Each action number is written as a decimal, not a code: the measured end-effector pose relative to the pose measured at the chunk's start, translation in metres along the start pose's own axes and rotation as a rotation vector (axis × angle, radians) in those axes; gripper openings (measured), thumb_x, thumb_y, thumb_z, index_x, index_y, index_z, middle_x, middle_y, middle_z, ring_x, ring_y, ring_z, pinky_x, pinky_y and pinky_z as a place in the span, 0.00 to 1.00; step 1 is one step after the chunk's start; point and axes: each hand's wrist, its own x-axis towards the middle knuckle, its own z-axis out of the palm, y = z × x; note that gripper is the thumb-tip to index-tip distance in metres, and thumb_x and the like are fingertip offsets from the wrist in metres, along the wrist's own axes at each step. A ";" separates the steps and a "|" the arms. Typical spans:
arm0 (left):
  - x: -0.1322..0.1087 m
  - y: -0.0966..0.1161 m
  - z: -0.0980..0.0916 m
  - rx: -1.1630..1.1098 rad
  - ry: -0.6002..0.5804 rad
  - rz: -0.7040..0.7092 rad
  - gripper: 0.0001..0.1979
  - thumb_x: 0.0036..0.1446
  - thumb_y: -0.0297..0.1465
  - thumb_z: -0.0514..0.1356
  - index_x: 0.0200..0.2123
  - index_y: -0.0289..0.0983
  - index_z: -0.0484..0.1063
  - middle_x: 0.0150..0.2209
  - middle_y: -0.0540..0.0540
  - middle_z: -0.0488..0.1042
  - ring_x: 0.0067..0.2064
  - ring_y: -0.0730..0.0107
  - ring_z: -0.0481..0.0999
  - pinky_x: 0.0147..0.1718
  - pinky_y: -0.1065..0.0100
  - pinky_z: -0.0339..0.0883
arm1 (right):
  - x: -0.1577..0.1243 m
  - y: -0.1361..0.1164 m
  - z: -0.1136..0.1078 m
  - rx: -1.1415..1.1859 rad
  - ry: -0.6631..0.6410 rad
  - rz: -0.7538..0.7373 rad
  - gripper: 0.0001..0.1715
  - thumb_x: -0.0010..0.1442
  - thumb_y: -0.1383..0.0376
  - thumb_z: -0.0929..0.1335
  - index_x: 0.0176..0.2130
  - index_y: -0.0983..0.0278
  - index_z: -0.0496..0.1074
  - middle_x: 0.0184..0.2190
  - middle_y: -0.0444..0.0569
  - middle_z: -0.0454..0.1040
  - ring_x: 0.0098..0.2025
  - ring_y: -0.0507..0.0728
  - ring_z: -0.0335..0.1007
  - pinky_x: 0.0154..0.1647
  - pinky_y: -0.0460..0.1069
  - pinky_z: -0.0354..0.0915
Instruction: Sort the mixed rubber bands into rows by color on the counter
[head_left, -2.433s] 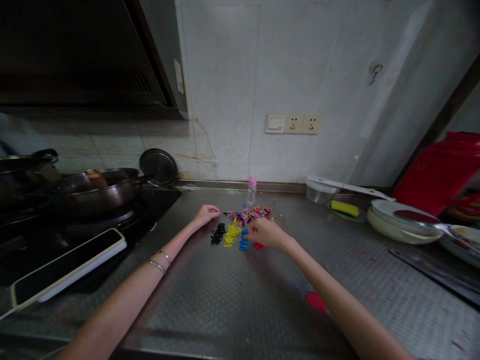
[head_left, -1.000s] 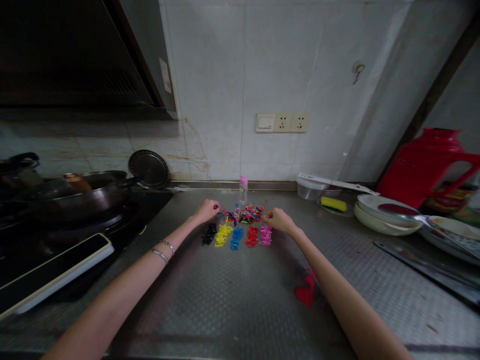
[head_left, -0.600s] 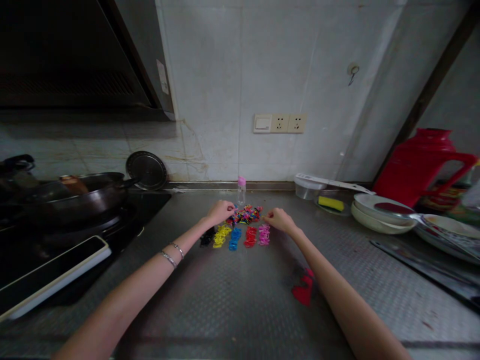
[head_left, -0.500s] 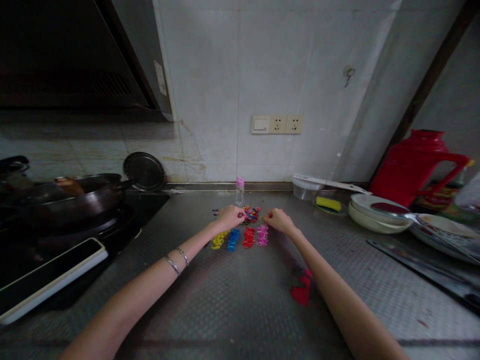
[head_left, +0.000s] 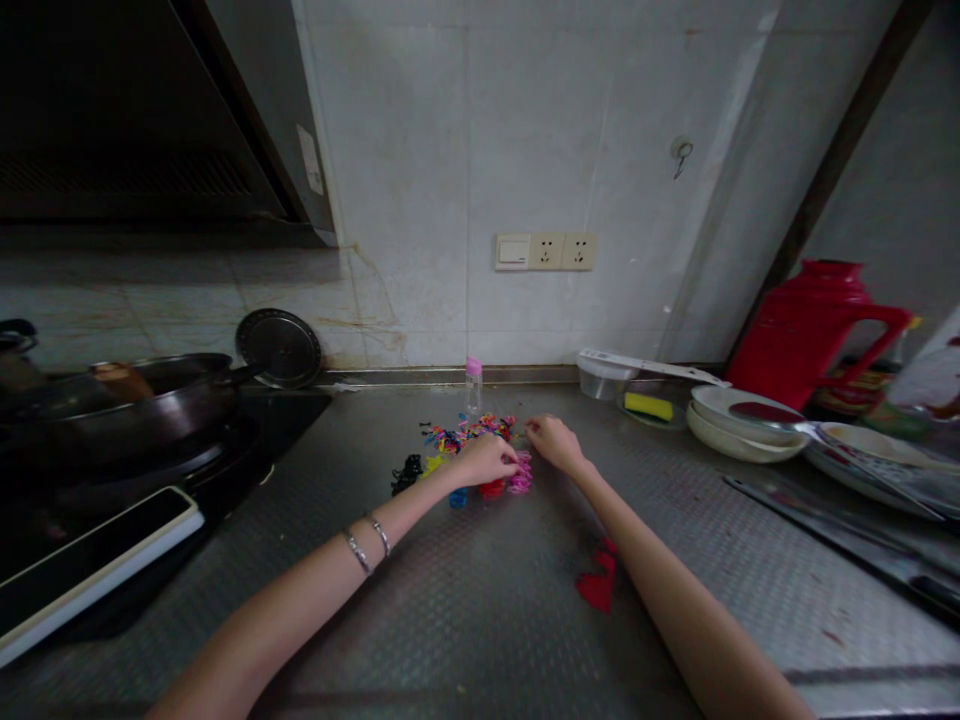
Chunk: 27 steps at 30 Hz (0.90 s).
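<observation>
My left hand [head_left: 487, 460] reaches over the sorted piles, its fingertips pinched at the edge of the pink pile [head_left: 520, 474]; what they hold is too small to make out. My right hand [head_left: 553, 440] is closed in a pinch just right of the mixed heap of small coloured loops [head_left: 480, 428], its contents unclear. The loops look like little hair ties. Under and beside my left hand lie a black pile [head_left: 407, 472], a yellow pile [head_left: 433, 464], a blue pile [head_left: 458, 498] and a red pile [head_left: 492, 490], partly hidden by it.
Behind the heap stands a clear bottle with a pink cap [head_left: 473, 385]. A red heart-shaped piece [head_left: 598, 580] lies near my right forearm. To the right are a yellow sponge [head_left: 648, 407], bowls [head_left: 739, 440] and a red thermos [head_left: 810, 330]; a pan [head_left: 150, 420] sits left.
My left hand has moved from the mixed heap down and right to the pink pile, uncovering the black pile and more of the heap. My right hand stays beside the heap. The view has shifted slightly.
</observation>
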 end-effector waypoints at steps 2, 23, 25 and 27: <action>-0.004 -0.012 -0.008 -0.059 0.043 -0.026 0.13 0.49 0.33 0.55 0.32 0.35 0.77 0.25 0.47 0.76 0.25 0.73 0.69 0.26 0.74 0.57 | 0.000 0.000 0.004 0.013 0.009 -0.058 0.17 0.56 0.63 0.59 0.42 0.61 0.71 0.40 0.51 0.71 0.41 0.54 0.66 0.37 0.44 0.58; -0.083 -0.158 -0.036 -0.419 0.549 -0.602 0.15 0.46 0.38 0.56 0.29 0.31 0.75 0.29 0.44 0.77 0.33 0.65 0.73 0.32 0.70 0.61 | 0.002 -0.007 0.011 -0.006 -0.065 -0.101 0.12 0.56 0.62 0.61 0.37 0.60 0.72 0.39 0.48 0.69 0.39 0.52 0.65 0.33 0.43 0.56; -0.083 -0.156 -0.037 -0.410 0.550 -0.602 0.16 0.47 0.38 0.56 0.29 0.31 0.75 0.28 0.44 0.76 0.32 0.65 0.72 0.30 0.71 0.60 | 0.001 -0.007 0.011 -0.010 -0.067 -0.097 0.12 0.56 0.63 0.61 0.37 0.60 0.72 0.38 0.48 0.70 0.39 0.53 0.65 0.34 0.43 0.56; -0.084 -0.156 -0.038 -0.399 0.544 -0.602 0.16 0.47 0.39 0.55 0.28 0.31 0.75 0.26 0.45 0.76 0.30 0.66 0.71 0.28 0.71 0.59 | 0.002 -0.007 0.012 -0.011 -0.074 -0.094 0.12 0.56 0.63 0.61 0.37 0.61 0.71 0.38 0.48 0.70 0.40 0.53 0.65 0.35 0.43 0.56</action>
